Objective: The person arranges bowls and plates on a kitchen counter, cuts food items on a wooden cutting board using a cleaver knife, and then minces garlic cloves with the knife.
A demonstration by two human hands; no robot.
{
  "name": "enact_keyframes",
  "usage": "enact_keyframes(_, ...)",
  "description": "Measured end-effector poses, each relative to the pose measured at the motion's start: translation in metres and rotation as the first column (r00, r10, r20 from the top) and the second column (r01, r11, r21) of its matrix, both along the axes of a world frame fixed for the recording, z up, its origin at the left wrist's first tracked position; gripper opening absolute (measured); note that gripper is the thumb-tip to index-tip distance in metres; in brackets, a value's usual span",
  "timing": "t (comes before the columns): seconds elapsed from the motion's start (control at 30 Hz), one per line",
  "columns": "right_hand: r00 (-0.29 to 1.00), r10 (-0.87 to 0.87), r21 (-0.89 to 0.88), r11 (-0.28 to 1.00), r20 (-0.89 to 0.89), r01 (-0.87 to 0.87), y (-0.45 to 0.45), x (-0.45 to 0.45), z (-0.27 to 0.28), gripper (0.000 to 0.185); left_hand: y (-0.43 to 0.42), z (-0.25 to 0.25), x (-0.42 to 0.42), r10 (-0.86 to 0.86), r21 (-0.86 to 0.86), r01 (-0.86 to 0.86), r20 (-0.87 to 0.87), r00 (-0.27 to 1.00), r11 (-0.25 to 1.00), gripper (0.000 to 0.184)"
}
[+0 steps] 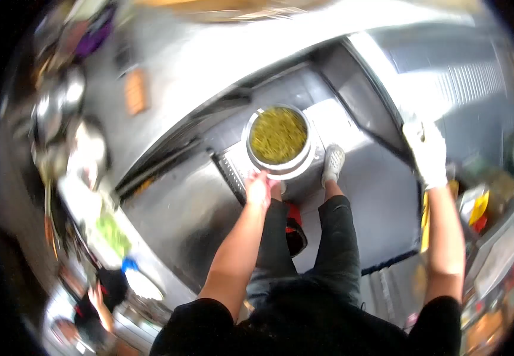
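Observation:
A round metal pot [297, 168] full of chopped green food [278, 135] is in the middle of the view, low in front of my legs. My left hand [257, 189] is closed on the pot's near rim, at its lower left. On the right, my right hand [426, 153], in a white glove, reaches to the edge of a shiny metal surface [399, 77]. Motion and glare smear its fingers, and whether they hold anything is hidden.
A steel counter [168, 77] with an orange block [135, 91] curves along the upper left. Metal bowls [61, 98] and a tray of greens [112, 235] stand at the left. Another person [100, 302] is at the lower left. Containers [494, 213] crowd the right.

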State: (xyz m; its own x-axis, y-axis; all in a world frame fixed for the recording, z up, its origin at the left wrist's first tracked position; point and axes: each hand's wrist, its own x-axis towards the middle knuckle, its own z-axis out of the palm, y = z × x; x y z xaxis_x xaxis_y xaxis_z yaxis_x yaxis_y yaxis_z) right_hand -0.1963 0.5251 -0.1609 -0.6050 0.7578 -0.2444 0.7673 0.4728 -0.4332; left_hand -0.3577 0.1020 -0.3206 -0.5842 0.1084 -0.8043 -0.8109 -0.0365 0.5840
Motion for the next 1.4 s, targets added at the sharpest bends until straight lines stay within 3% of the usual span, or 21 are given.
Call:
enact_keyframes(0.07, 0.999, -0.043, -0.095, 0.994, 0.031, 0.046, -0.037, -0.014, 0.01, 0.053, -0.045, 0.071, 0.025, 0.025, -0.039, -0.023, 0.054, 0.998, 0.999, 0.023)
enact_keyframes(0.1, 0.999, 0.038, -0.038, 0.999, -0.027, -0.039, -0.053, -0.007, -0.008, 0.05, -0.071, 0.1, 0.04, 0.051, 0.032, -0.052, 0.051, 0.997, 0.998, 0.024)
enact_keyframes(0.13, 0.99, 0.022, -0.114, 0.993, -0.141, -0.038, -0.074, -0.008, -0.017, 0.048, -0.098, 0.128, 0.057, 0.081, 0.103, -0.085, 0.043, 0.996, 0.991, 0.025)
enact_keyframes(0.2, 0.936, 0.183, -0.019, 0.98, -0.299, -0.197, -0.082, 0.009, -0.105, 0.049, -0.134, 0.196, 0.084, 0.188, 0.094, -0.184, -0.031, 0.982, 0.978, 0.022)
enact_keyframes(0.3, 0.929, 0.28, -0.34, 0.872, -0.24, -0.351, -0.121, -0.052, -0.099, 0.056, -0.184, 0.301, 0.111, 0.347, 0.043, -0.344, -0.083, 0.934, 0.938, 0.027)
enact_keyframes(0.4, 0.938, 0.335, -0.598, 0.735, -0.088, -0.319, -0.17, -0.088, -0.06, 0.065, -0.241, 0.34, 0.141, 0.506, 0.016, -0.514, -0.198, 0.839, 0.858, 0.028)
enact_keyframes(0.43, 0.904, 0.378, -0.468, 0.848, 0.203, -0.249, -0.222, -0.121, 0.051, 0.07, -0.258, 0.347, 0.143, 0.575, 0.016, -0.587, -0.224, 0.787, 0.809, 0.029)
enact_keyframes(0.5, 0.914, 0.404, -0.575, 0.758, 0.043, -0.308, -0.24, -0.136, 0.084, 0.064, -0.283, 0.355, 0.148, 0.66, 0.021, -0.682, -0.277, 0.698, 0.731, 0.031)
enact_keyframes(0.57, 0.881, 0.461, -0.525, 0.727, -0.104, -0.443, -0.251, -0.139, 0.083, 0.062, -0.316, 0.356, 0.147, 0.741, 0.014, -0.775, -0.303, 0.599, 0.632, 0.03)
enact_keyframes(0.7, 0.807, 0.579, -0.47, 0.685, -0.113, -0.557, -0.239, -0.143, 0.098, 0.057, -0.387, 0.315, 0.119, 0.795, -0.035, -0.854, -0.345, 0.498, 0.52, 0.031)
enact_keyframes(0.8, 0.854, 0.521, -0.505, 0.738, 0.003, -0.448, -0.213, -0.132, 0.097, 0.056, -0.431, 0.285, 0.087, 0.853, -0.028, -0.901, -0.31, 0.419, 0.432, 0.027)
enact_keyframes(0.9, 0.791, 0.585, -0.383, 0.782, 0.179, -0.492, -0.186, -0.118, 0.106, 0.055, -0.463, 0.273, 0.066, 0.834, -0.073, -0.888, -0.315, 0.452, 0.453, 0.023)
enact_keyframes(0.93, 0.819, 0.545, -0.388, 0.805, 0.181, -0.449, -0.177, -0.114, 0.102, 0.054, -0.467, 0.268, 0.065, 0.735, -0.328, -0.856, -0.443, 0.513, 0.399, 0.022)
enact_keyframes(1.0, 0.875, 0.451, -0.402, 0.844, 0.177, -0.354, -0.127, -0.094, 0.057, 0.054, -0.482, 0.258, 0.063, 0.448, -0.726, -0.677, -0.569, 0.69, 0.121, 0.021)
enact_keyframes(1.03, 0.873, 0.436, -0.367, 0.865, 0.218, -0.341, -0.116, -0.088, 0.048, 0.054, -0.496, 0.237, 0.066, 0.323, -0.705, -0.7, -0.693, 0.645, -0.114, 0.023)
enact_keyframes(1.1, 0.912, 0.348, -0.385, 0.889, 0.218, -0.247, -0.125, -0.078, 0.057, 0.054, -0.491, 0.288, 0.051, 0.584, -0.449, -0.885, -0.689, 0.43, 0.122, 0.025)
enact_keyframes(1.17, 0.901, 0.371, -0.36, 0.891, 0.225, -0.277, -0.128, -0.07, 0.061, 0.052, -0.477, 0.348, 0.03, 0.806, -0.156, -0.964, -0.528, 0.267, 0.216, 0.021)
enact_keyframes(1.2, 0.912, 0.374, -0.328, 0.894, 0.166, -0.307, -0.108, -0.058, 0.024, 0.043, -0.479, 0.349, 0.021, 0.787, -0.192, -0.945, -0.523, 0.328, 0.266, 0.019)
enact_keyframes(1.27, 0.84, 0.527, -0.279, 0.831, 0.124, -0.481, -0.122, -0.058, 0.023, 0.044, -0.487, 0.345, 0.004, 0.736, -0.261, -0.895, -0.508, 0.447, 0.363, 0.014)
enact_keyframes(1.3, 0.696, 0.694, -0.21, 0.72, 0.185, -0.662, -0.139, -0.063, 0.042, 0.046, -0.49, 0.344, -0.001, 0.744, -0.272, -0.888, -0.485, 0.46, 0.372, 0.012)
enact_keyframes(1.4, 0.823, 0.529, -0.345, 0.827, 0.207, -0.445, -0.175, -0.077, 0.064, 0.053, -0.502, 0.347, -0.004, 0.767, -0.238, -0.895, -0.461, 0.446, 0.377, 0.006)
